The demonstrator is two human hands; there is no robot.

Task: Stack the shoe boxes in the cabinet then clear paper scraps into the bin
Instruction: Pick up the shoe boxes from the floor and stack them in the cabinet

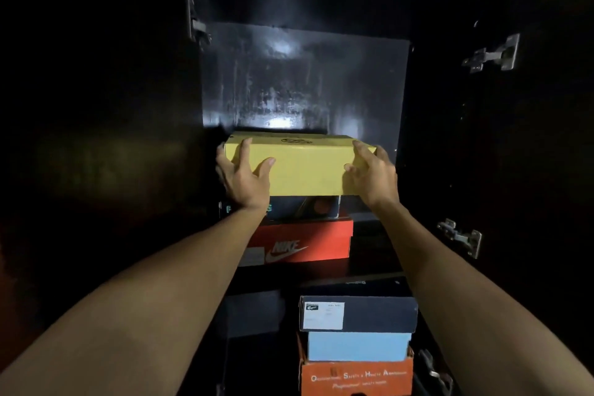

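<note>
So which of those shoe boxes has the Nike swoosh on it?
The red box at the bottom of the upper stack, two below the yellow box; no other box shows a swoosh.

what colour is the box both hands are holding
Yellow. The box shows clearly in the head view, with the left hand and right hand on its ends.

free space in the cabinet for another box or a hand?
Upper shelf: bare strip right of the red box, and tall clearance above the yellow box both hands hold. Lower shelf: dim gap left of the navy box stack; contents unclear. Crowded: both stacks.
</note>
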